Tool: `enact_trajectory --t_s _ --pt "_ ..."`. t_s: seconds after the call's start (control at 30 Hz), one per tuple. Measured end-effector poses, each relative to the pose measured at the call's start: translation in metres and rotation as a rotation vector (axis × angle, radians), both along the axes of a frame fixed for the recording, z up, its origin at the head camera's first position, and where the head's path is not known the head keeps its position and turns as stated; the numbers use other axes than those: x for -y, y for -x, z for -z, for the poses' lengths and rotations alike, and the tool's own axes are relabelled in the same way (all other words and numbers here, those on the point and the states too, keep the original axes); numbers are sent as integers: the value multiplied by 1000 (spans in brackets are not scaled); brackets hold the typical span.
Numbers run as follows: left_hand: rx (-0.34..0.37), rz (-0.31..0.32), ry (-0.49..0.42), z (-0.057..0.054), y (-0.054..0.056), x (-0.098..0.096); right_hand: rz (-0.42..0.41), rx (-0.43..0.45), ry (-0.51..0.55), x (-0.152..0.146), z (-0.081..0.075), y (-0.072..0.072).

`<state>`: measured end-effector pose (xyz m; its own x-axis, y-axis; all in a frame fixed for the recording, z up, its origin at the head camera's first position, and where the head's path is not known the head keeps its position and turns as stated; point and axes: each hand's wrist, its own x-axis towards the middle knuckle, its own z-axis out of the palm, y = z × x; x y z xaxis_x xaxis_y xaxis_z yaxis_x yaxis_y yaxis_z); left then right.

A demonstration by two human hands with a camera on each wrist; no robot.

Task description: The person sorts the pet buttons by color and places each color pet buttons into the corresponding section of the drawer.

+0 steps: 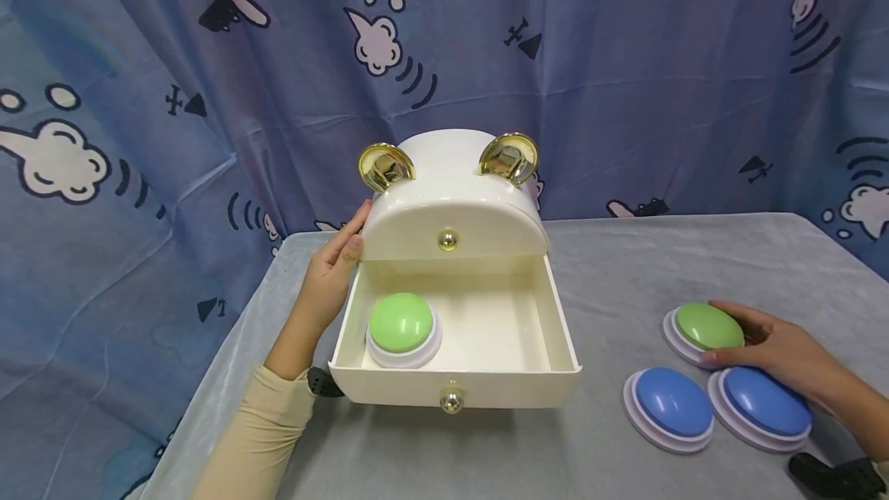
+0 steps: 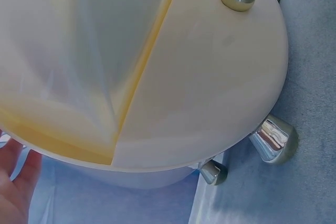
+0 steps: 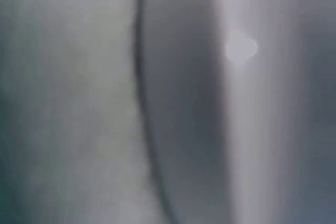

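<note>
A white rounded box [image 1: 454,211] with gold ears stands at the middle, its drawer [image 1: 514,384] pulled out. Fingers straight, my left hand [image 1: 332,278] rests against the box's left side; the left wrist view catches those fingers at its lower left edge. One green dome button [image 1: 400,322] on a white base sits in the left of the drawer. On the right of the table, my right hand [image 1: 781,346] grips a second green dome button [image 1: 708,326], thumb in front and fingers behind. The right wrist view is too blurred to show the hold.
Two blue dome buttons, a left one [image 1: 672,401] and a right one [image 1: 766,401], lie just in front of the right hand. A grey cloth covers the table [image 1: 611,276]. Behind it hangs a blue patterned curtain [image 1: 458,37].
</note>
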<state>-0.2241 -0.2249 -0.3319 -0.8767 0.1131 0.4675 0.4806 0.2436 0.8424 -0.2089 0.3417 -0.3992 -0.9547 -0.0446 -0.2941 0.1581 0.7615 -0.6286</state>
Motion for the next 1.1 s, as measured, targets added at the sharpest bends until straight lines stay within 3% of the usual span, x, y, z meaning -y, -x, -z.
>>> enact_trajectory --t_s 0.17,0.43,0.6,0.8,1.1 --pt "5 1 1 0 -1 0 -12 -33 -34 13 -14 3" --pt "2 8 -11 0 -1 0 -28 -123 95 70 -80 1" --pt "0 10 -14 -1 -1 -1 -78 -206 163 109 -108 -7" --pt "4 6 -15 -1 -2 -1 -178 -253 284 149 -129 -16" --pt "-12 19 -26 0 -1 -1 -344 -244 441 197 -143 -28"
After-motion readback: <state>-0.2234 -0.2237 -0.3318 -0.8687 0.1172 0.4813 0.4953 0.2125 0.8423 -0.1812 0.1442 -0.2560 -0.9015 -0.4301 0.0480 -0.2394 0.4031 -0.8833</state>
